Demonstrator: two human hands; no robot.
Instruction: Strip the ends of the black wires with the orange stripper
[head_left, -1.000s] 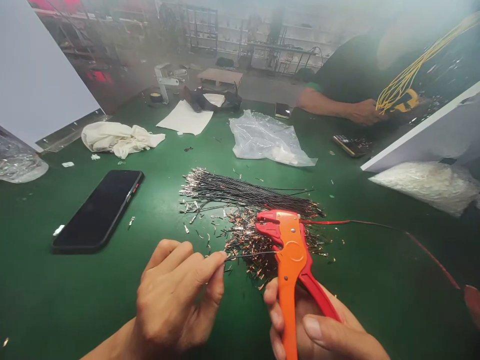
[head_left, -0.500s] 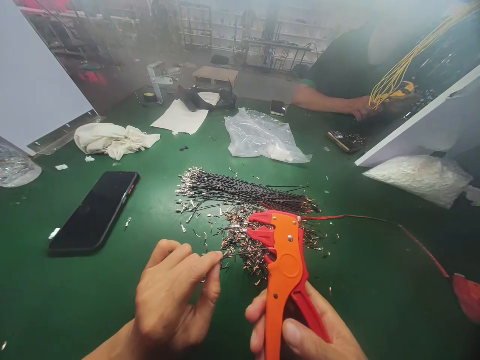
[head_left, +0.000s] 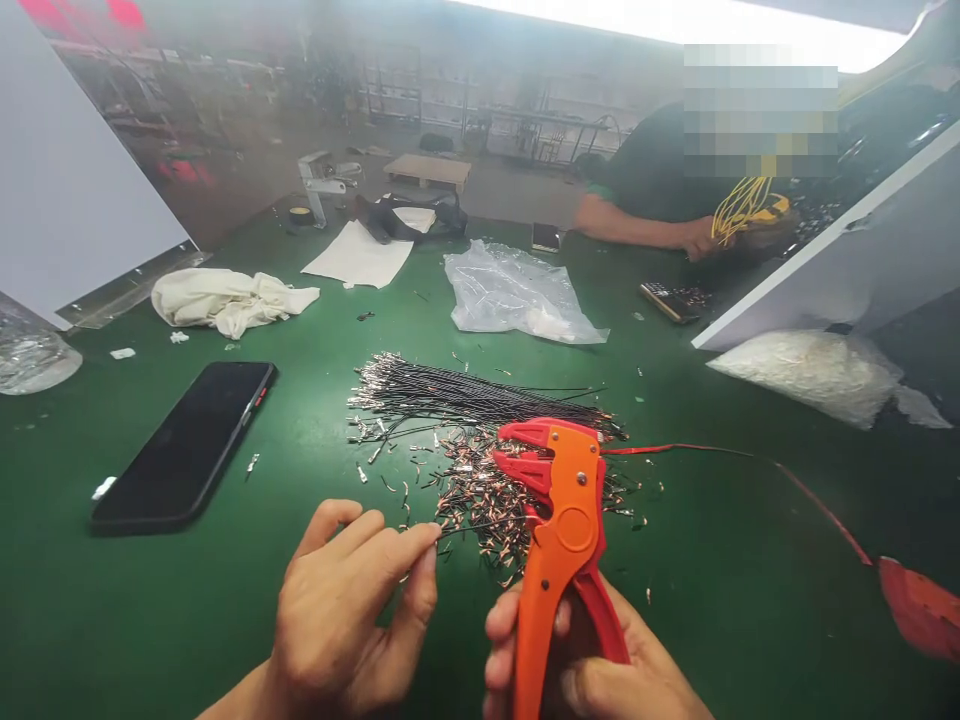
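Observation:
My right hand is wrapped round the handles of an orange and red wire stripper, its jaws pointing left. Between thumb and forefinger my left hand pinches a thin black wire, whose other end reaches the cutter notch at the stripper's side. Beneath and behind the tool lies a heap of short wire offcuts with copper showing. Just beyond it is a bundle of black wires, metal terminals on their left ends. A red strip trails right from behind the stripper.
A black phone lies at left, below a white cloth. Farther back are a clear plastic bag and paper. A filled bag sits by the right panel. Across the table, a person's hand holds yellow wires.
The stripper's handles have come closer together as my right hand squeezes, and its jaws have drawn nearer each other. The whole view has tilted up slightly. My left hand still pinches the wire.

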